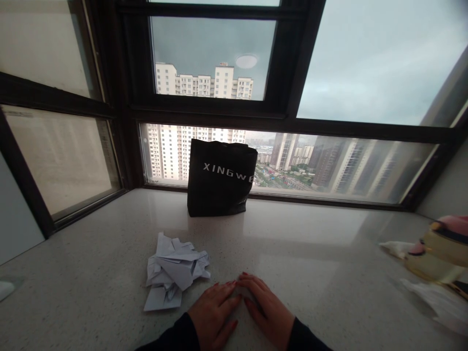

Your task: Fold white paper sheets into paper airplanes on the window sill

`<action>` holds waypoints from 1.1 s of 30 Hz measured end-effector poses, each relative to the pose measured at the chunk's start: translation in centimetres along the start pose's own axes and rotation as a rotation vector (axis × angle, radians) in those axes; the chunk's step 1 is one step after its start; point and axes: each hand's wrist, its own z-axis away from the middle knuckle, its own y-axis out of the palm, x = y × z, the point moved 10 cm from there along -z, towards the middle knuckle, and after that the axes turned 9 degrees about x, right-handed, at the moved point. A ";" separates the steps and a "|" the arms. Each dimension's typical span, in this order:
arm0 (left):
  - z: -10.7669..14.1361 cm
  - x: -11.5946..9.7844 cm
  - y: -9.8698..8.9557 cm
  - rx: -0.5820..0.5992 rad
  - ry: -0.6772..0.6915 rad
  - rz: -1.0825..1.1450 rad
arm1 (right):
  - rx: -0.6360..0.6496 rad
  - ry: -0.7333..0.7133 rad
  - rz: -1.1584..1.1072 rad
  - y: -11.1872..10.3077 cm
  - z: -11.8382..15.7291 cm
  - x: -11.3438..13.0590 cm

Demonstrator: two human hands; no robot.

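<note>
My left hand [214,312] and my right hand [266,309] rest on the pale speckled sill [314,273], fingers stretched forward and lying low. Their fingertips meet or nearly meet in front of me. Neither hand shows a thing held; what lies under the palms is hidden. A loose pile of folded white paper pieces [179,265] lies just beyond and to the left of my left hand, apart from it. Farther back stands an upright black bag [221,187] with pale lettering on its front.
At the right edge sits a yellowish see-through container [435,253] with a pink top. Beside it lies crumpled white, thin material [435,297]. Dark-framed windows [219,109] close off the back and left. A small white object [5,288] is at the far left edge.
</note>
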 end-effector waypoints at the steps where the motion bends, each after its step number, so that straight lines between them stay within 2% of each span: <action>1: 0.0 0.0 0.0 -0.003 0.002 -0.001 | 0.002 0.000 0.001 0.0 0.0 0.0; 10: -0.1 0.0 0.0 0.001 0.013 0.026 | 0.006 -0.016 0.008 -0.1 0.0 0.2; 12: -0.2 0.2 -1.2 -0.050 0.027 0.029 | 0.014 -0.012 0.014 -0.1 0.0 0.2; 14: -0.1 0.9 -3.3 -0.153 0.021 -0.012 | 0.019 -0.017 0.015 -0.1 0.0 0.4; 16: 0.5 2.4 -6.2 -0.287 -0.033 -0.103 | 0.018 -0.024 0.010 -0.1 -0.1 0.4; 17: 1.1 3.7 -7.8 -0.370 -0.109 -0.153 | 0.017 -0.026 0.008 -0.1 -0.1 0.5; 18: 2.0 5.1 -9.5 -0.462 -0.196 -0.208 | 0.015 -0.024 0.007 -0.1 -0.1 0.4; 20: 3.6 8.6 -11.7 -0.537 -0.417 -0.284 | 0.013 -0.024 0.008 -0.1 -0.1 0.4; 22: 5.5 12.1 -12.8 -0.584 -0.624 -0.295 | 0.010 -0.027 0.011 0.0 0.0 0.3; 23: 6.2 13.8 -12.6 -0.568 -0.714 -0.274 | 0.007 -0.029 0.013 0.0 0.0 0.3; 25: 7.3 17.1 -10.9 -0.484 -0.878 -0.191 | 0.006 -0.029 0.016 0.0 0.0 0.3; 27: 7.6 18.8 -8.8 -0.422 -0.921 -0.109 | 0.006 -0.025 0.024 0.0 -0.1 0.2; 29: 7.1 19.1 -7.2 -0.386 -0.883 -0.073 | 0.005 -0.024 0.033 0.0 -0.1 0.2; 33: 5.3 17.8 -5.6 -0.340 -0.729 -0.041 | 0.009 -0.029 0.045 0.0 -0.1 0.3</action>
